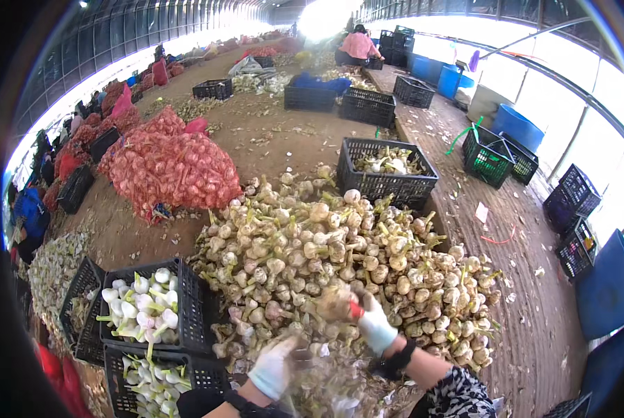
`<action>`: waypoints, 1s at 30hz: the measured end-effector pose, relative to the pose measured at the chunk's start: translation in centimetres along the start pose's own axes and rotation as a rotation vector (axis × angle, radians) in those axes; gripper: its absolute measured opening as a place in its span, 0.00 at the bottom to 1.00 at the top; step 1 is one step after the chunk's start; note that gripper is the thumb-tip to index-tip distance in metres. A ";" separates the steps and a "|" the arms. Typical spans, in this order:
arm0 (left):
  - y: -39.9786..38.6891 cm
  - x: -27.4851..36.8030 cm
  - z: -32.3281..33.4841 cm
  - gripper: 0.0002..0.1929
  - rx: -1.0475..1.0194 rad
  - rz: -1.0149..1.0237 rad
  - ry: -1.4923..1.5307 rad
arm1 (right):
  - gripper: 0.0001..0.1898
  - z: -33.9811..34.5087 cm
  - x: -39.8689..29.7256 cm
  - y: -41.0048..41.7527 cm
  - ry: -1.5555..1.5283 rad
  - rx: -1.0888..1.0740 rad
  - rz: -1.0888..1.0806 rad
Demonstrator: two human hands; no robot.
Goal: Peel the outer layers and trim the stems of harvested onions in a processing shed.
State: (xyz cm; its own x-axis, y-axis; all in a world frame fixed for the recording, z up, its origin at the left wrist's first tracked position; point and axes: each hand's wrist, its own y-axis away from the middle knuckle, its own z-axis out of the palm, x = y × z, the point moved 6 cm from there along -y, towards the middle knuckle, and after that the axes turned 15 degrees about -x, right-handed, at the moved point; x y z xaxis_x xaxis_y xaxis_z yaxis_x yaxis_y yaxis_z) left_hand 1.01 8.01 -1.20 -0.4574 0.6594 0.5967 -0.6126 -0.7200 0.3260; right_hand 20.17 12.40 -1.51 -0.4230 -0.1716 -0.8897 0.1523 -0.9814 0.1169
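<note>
In the lower middle, my right hand [375, 325], in a white knit glove with soiled fingers, is over a heap of untrimmed garlic bulbs [312, 245]. A blurred brownish garlic bulb [334, 300] is at its fingers and seems held. A small red piece [355, 309], perhaps a tool's handle, shows beside the bulb. Lower and to the left, my left hand [274, 367] wears a similar glove. Its fingers are curled and blurred, and whatever may be in them cannot be made out. Loose garlic skins and trimmings [338, 384] lie below and between the hands.
Black crates of cleaned white garlic [142, 308] and trimmed garlic [158, 384] stand at my left. Beyond the heap is a black crate of garlic pieces [387, 180]. A red mesh sack of garlic [173, 162] lies far left. Another person [358, 46] crouches in the background.
</note>
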 end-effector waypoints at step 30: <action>5.7 0.5 10.0 0.42 0.009 0.714 -1.420 | 0.20 5.5 -2.3 11.7 0.022 -0.182 -0.118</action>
State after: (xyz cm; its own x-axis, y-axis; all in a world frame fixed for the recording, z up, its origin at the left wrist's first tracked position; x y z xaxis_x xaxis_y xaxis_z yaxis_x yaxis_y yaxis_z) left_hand 3.78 2.08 8.31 0.3144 -0.5260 0.7903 -0.5385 -0.7844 -0.3079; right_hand 18.05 0.79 4.31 -0.4283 -0.0526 -0.9021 0.2624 -0.9625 -0.0685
